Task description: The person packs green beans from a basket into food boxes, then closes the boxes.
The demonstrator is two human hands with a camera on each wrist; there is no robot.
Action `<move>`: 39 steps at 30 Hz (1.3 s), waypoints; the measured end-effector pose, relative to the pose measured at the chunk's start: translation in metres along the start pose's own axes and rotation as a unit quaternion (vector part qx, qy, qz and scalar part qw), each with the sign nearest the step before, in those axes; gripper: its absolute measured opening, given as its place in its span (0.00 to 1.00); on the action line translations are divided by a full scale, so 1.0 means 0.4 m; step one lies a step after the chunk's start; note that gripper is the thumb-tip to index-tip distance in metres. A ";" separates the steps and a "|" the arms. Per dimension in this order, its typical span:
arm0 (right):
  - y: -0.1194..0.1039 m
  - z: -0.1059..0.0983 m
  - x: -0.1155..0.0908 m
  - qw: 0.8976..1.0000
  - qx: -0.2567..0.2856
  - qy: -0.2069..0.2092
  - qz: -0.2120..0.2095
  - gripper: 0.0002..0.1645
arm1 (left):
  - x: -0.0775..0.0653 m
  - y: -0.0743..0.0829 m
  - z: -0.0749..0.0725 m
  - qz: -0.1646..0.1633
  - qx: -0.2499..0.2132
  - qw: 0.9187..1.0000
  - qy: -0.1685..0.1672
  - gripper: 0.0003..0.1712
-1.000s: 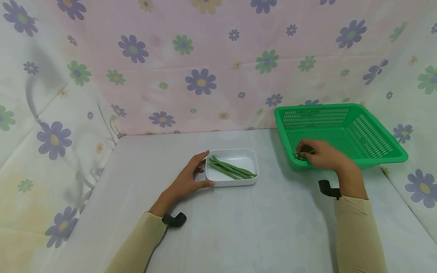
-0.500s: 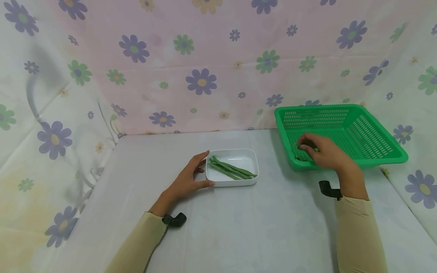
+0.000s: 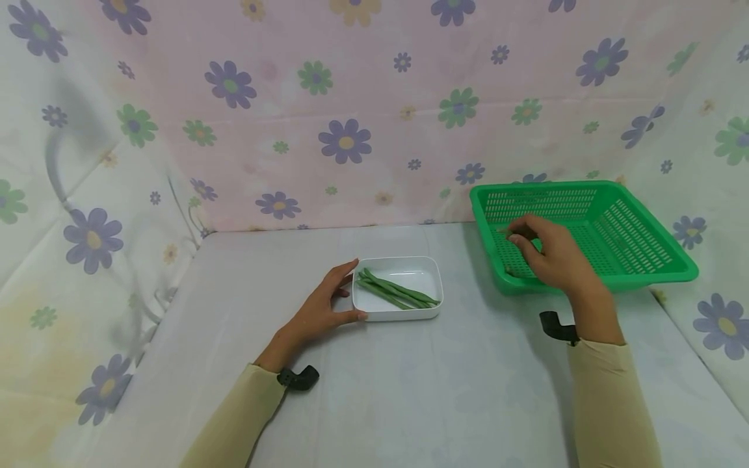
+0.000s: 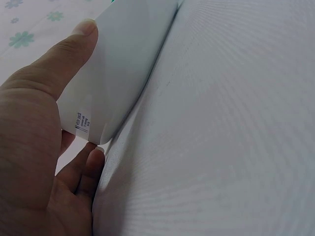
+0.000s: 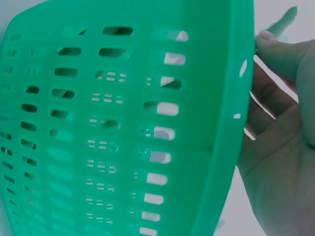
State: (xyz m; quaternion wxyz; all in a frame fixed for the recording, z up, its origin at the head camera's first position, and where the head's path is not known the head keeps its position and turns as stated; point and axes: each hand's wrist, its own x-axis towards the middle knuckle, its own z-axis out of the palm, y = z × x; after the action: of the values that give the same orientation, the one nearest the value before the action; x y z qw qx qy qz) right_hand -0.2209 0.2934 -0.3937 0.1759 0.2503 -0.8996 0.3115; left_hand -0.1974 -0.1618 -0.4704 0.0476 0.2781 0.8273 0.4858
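Note:
A white rectangular dish (image 3: 398,316) stands on the table in the head view, with several green beans (image 3: 394,289) lying in it. My left hand (image 3: 322,302) holds its left end, thumb along the near wall and fingers around the far corner. In the left wrist view the thumb (image 4: 64,59) presses on the dish's side. Over the left part of the green basket (image 3: 488,224), my right hand (image 3: 552,253) pinches a green bean between thumb and fingers. One end of that green bean (image 5: 284,22) sticks out past the thumb in the right wrist view.
Dark green pieces (image 3: 512,272) lie in the basket's near left corner. The basket's slotted wall and raised rim stand between the right hand and the dish. A flowered cloth (image 3: 363,188) hangs behind the white-covered table (image 3: 374,390).
My right hand has risen from the basket's near left corner and moved slightly away from me, with a bean in its fingers. The left hand and the dish have stayed put.

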 end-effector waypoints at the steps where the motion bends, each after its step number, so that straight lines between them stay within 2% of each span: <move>1: -0.003 0.001 0.001 1.000 -0.001 0.010 -0.008 0.09 | 0.000 0.000 0.000 0.000 0.001 1.000 0.000 0.60; 6: -0.027 0.009 0.011 0.997 -0.004 0.062 -0.051 0.11 | 0.002 -0.008 0.002 -0.001 0.002 1.000 0.000 0.61; 14: -0.052 0.016 0.027 0.990 -0.019 0.111 -0.085 0.14 | 0.012 -0.089 0.015 -0.002 0.009 1.000 0.002 0.64; 21: -0.087 0.034 0.045 0.981 -0.003 0.149 -0.124 0.18 | 0.014 -0.102 0.011 0.004 0.013 1.000 0.001 0.64; 26: -0.118 0.049 0.055 0.979 0.003 0.145 -0.146 0.18 | 0.012 -0.103 0.009 0.009 0.027 1.000 0.000 0.63; 39: -0.192 0.111 0.087 0.976 0.015 0.137 -0.170 0.15 | 0.014 -0.106 0.009 0.005 0.035 0.999 -0.004 0.64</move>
State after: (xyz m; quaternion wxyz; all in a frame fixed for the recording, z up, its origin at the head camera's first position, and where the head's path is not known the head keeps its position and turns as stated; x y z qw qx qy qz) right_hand -0.2135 0.2005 -0.3740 0.3442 0.3571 -0.8066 0.3217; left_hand -0.2187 -0.1720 -0.5065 0.0383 0.2859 0.8420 0.4558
